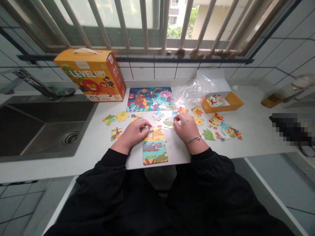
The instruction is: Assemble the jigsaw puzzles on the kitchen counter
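Observation:
A partly joined jigsaw puzzle (155,147) with a hippo picture lies near the counter's front edge. My left hand (136,132) rests at its upper left, fingers bent, thumb and forefinger slightly apart, with nothing visible between them. My right hand (184,126) is closed in a pinch at the right edge of a green and cream puzzle piece (168,123), just above the joined part. Part of that grip is hidden by the fingers. Loose puzzle pieces (122,116) lie to the left, and more pieces (209,134) are scattered to the right.
A colourful picture sheet (149,98) lies behind my hands. An orange box (93,75) stands beside the sink (83,131). Clear plastic wrapping (189,90) lies near an open small box (222,103) holding pieces. A bottle (273,98) is at the far right.

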The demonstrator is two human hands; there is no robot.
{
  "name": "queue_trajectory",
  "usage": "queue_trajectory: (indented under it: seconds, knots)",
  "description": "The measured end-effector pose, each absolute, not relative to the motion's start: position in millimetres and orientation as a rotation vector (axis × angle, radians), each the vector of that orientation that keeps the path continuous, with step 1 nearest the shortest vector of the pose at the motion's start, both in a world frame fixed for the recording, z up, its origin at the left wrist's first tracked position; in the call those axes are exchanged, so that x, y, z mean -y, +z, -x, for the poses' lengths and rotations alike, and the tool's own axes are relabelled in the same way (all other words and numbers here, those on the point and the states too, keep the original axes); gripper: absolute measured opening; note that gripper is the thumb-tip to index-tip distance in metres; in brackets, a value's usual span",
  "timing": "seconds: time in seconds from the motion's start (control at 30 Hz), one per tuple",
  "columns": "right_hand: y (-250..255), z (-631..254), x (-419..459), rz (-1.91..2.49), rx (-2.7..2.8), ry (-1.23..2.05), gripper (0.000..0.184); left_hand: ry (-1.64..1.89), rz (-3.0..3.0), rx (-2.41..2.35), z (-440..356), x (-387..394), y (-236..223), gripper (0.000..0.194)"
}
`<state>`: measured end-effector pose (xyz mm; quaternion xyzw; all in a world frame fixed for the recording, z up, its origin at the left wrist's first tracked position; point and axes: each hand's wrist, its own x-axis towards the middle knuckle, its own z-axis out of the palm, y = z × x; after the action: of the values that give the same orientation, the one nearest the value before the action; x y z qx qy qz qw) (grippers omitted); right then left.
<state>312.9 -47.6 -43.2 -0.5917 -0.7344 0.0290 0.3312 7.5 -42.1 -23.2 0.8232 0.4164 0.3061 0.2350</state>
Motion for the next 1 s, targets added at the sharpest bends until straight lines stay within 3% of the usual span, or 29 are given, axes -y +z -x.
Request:
queue_trajectory:
  seconds: [0.13,0.3,0.43,0.63,0.8,1.0]
  knots:
    - [-38.7,-304.0,51.6,1.6,1.98,0.098,0.014,0.993,-2.156,-1.45,-6.3,41.7,-20.3,0.012]
    - [-30.7,-301.4,57.4,1.692,1.907,0.176,0.014,1.439,-1.683,-1.984,10.1,32.0,-18.6,0.009]
    - [-29.6,-302.7,59.5,1.738,1.818,0.124,0.033,1.6,-1.46,-2.08,27.0,21.9,-23.4,0.007]
    - [-31.3,-305.1,59.6,1.721,1.754,0.12,0.062,1.41,-1.766,-1.894,10.6,33.7,-24.0,0.012]
    - [-28.7,-304.6,61.4,1.675,1.739,0.194,0.075,0.772,-2.354,-1.197,-21.0,58.1,-21.0,0.042]
    - [-29.6,-304.6,61.3,1.676,1.724,0.218,0.078,0.944,-2.231,-1.376,-13.8,52.6,-23.8,0.046]
